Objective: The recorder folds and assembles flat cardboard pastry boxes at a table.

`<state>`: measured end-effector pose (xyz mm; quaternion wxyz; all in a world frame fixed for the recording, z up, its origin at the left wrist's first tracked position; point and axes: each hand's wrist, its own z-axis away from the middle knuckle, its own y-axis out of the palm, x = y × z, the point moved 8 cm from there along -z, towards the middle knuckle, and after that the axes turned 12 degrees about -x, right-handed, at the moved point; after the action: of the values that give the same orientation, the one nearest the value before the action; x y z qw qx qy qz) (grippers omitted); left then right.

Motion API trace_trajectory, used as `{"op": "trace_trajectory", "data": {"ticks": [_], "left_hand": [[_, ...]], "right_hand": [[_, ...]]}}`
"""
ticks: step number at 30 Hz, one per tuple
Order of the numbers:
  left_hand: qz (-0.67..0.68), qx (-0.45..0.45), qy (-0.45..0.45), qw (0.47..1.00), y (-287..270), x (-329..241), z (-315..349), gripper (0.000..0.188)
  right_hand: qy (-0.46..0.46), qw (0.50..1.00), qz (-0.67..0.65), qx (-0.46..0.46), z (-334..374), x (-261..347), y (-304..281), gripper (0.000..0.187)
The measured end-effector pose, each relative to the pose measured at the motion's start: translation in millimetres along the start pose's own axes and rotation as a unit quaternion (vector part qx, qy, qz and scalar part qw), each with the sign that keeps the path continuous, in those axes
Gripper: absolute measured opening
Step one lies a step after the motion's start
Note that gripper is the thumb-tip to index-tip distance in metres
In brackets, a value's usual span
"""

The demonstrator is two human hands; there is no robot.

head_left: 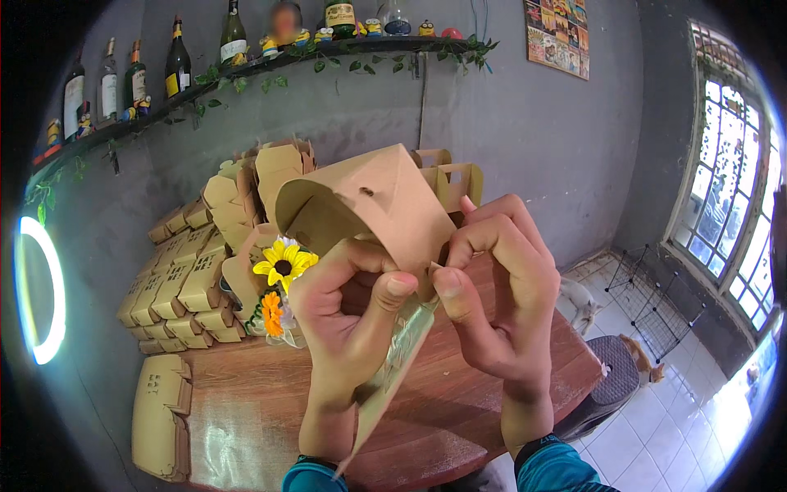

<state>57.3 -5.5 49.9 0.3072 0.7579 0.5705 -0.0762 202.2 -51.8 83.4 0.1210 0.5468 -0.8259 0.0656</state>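
Nearest, a partly folded brown carton is being held up above the surface, between and slightly beyond both hands. Its lower edge is being pinched between the thumb and curled forefinger of the left hand, while a lower corner is being pinched between the thumb and fingers of the right hand. A long panel, seemingly part of it, is being suspended between the wrists. Judging by the thin board, little weight is being carried; stiffness is probably being lent by the creases, though the broad faces could be dented easily and the glossy side may be slippery. Folded edges and corners seem the best places to be gripped. Beyond the left hand, a yellow flower and an orange flower are being displayed before stacked cartons. Farthest, ahead of that hand, bottles are being borne by a shelf.
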Motion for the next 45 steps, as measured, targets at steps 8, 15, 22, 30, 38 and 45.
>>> {"op": "trace_trajectory", "data": {"ticks": [8,15,22,30,38,45], "left_hand": [[-0.091,0.039,0.092,0.991,-1,-20,-4,0.017],[-0.096,0.037,0.160,0.982,-9,-34,-8,0.018],[-0.101,0.067,0.185,0.975,1,-43,-6,0.018],[-0.033,-0.003,0.114,0.993,9,-26,7,0.014],[0.080,-0.075,-0.049,0.993,24,-16,9,0.019],[0.024,-0.025,0.025,0.999,14,-10,11,0.014]], "right_hand": [[-0.050,0.997,-0.037,-0.048,1,7,2,0.012],[-0.034,0.997,-0.029,-0.070,6,9,9,0.012],[0.091,0.992,-0.092,0.011,3,0,1,0.014],[0.081,0.995,-0.047,-0.045,1,0,-16,0.013],[0.069,0.996,-0.052,0.008,-6,-3,-25,0.014],[0.049,0.998,0.029,0.000,-2,5,-30,0.015]]}}
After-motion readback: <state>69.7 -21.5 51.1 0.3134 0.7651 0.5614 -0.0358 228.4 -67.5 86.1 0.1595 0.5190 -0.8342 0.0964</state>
